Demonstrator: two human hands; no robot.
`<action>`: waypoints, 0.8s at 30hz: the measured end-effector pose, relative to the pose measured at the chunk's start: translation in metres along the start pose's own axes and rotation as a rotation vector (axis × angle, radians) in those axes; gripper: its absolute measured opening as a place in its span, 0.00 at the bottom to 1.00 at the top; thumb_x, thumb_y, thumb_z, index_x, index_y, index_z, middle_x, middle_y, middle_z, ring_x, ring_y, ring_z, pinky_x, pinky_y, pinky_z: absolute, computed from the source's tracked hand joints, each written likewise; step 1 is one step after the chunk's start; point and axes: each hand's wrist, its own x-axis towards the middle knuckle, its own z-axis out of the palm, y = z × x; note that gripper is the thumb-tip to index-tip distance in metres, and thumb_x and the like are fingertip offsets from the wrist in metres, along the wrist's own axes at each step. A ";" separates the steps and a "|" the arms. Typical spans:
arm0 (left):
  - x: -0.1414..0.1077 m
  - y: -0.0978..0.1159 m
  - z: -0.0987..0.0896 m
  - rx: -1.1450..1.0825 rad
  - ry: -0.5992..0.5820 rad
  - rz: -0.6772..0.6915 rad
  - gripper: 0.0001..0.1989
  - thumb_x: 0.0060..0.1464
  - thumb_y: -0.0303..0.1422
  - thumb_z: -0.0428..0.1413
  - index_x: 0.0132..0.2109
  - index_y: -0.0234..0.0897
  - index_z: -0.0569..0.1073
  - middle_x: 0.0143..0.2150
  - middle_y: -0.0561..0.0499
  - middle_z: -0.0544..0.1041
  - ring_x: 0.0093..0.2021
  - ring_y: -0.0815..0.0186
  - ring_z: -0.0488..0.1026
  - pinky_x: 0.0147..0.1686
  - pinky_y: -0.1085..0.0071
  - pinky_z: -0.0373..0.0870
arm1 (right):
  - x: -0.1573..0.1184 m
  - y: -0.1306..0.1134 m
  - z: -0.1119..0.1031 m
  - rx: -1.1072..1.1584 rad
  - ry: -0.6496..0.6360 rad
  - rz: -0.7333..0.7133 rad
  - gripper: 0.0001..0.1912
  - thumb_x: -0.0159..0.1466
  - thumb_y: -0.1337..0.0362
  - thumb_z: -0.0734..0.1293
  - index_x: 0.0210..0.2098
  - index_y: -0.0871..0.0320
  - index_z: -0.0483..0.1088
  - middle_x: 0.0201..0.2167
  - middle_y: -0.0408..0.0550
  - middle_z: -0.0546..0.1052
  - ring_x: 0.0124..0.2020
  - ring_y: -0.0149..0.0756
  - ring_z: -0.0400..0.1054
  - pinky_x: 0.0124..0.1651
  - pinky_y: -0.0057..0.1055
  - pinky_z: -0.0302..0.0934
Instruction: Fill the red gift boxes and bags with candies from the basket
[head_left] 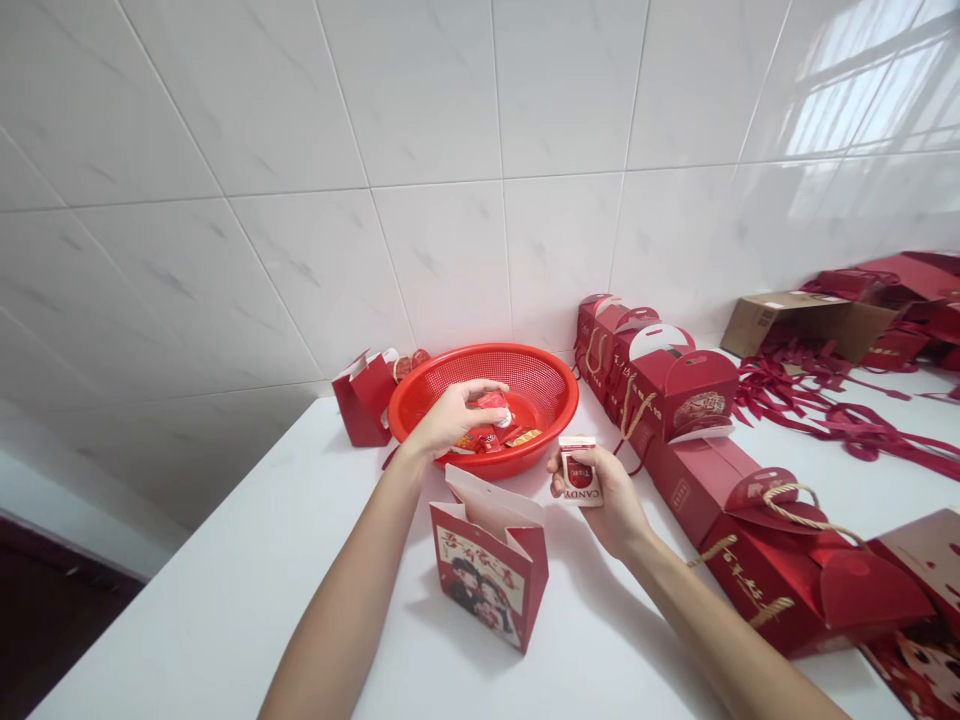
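My left hand [463, 412] is over the red plastic basket [420, 395], its fingers closed on a small red-wrapped candy [493, 402]. Several wrapped sweets [510, 434] lie on the basket's bottom below it. To the right of the basket, my right hand [609, 490] pinches a small white packet [580, 480] printed with a red picture and the word CANDY. Between my forearms stands a red paper gift box [487, 570] with its top open and a cartoon couple on the front. Its inside is mostly hidden from this angle.
Red gift boxes with rope handles [675, 400] stand in a row on the right. Behind them lie dark red ribbons [840, 420] and a cardboard box [780, 318]. Left of the basket is a small red bag [364, 402]. A tiled wall [442, 260] borders the white table [285, 560].
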 end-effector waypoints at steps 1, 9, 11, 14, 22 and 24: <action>0.001 -0.001 0.001 -0.023 -0.009 0.003 0.22 0.41 0.34 0.68 0.46 0.34 0.76 0.36 0.49 0.79 0.42 0.58 0.76 0.46 0.61 0.71 | 0.000 0.000 0.000 -0.008 0.003 0.001 0.09 0.50 0.61 0.69 0.25 0.60 0.70 0.24 0.46 0.78 0.19 0.30 0.67 0.26 0.28 0.60; 0.003 -0.004 0.009 -0.111 0.098 0.147 0.21 0.40 0.34 0.68 0.44 0.34 0.77 0.42 0.48 0.78 0.40 0.64 0.75 0.48 0.62 0.70 | -0.002 -0.002 0.002 -0.014 0.008 0.018 0.09 0.49 0.61 0.69 0.27 0.61 0.74 0.25 0.46 0.78 0.21 0.30 0.67 0.27 0.28 0.59; 0.002 -0.001 0.013 -0.169 0.111 0.147 0.22 0.41 0.35 0.68 0.45 0.35 0.77 0.43 0.48 0.77 0.40 0.64 0.75 0.48 0.62 0.70 | -0.003 -0.003 0.002 -0.012 0.012 0.033 0.10 0.47 0.63 0.70 0.29 0.61 0.76 0.25 0.46 0.78 0.21 0.30 0.67 0.28 0.28 0.59; -0.001 0.003 0.020 -0.224 0.080 0.134 0.23 0.41 0.34 0.69 0.46 0.36 0.76 0.45 0.48 0.77 0.41 0.64 0.76 0.47 0.64 0.71 | -0.003 -0.004 0.003 -0.028 0.008 0.045 0.12 0.46 0.63 0.72 0.30 0.62 0.78 0.27 0.47 0.78 0.22 0.29 0.65 0.28 0.27 0.57; -0.009 0.008 0.038 -0.253 -0.179 0.089 0.19 0.44 0.35 0.70 0.42 0.34 0.76 0.34 0.50 0.79 0.34 0.66 0.76 0.36 0.71 0.71 | -0.004 -0.001 0.004 -0.122 0.042 -0.029 0.18 0.47 0.55 0.79 0.29 0.60 0.74 0.17 0.39 0.69 0.22 0.27 0.61 0.29 0.26 0.51; -0.010 0.008 0.040 -0.279 -0.207 0.077 0.18 0.45 0.35 0.69 0.42 0.34 0.76 0.34 0.51 0.78 0.34 0.67 0.75 0.36 0.71 0.72 | -0.003 0.000 0.003 -0.126 0.086 -0.037 0.21 0.44 0.55 0.81 0.28 0.59 0.72 0.18 0.39 0.69 0.22 0.28 0.61 0.28 0.26 0.51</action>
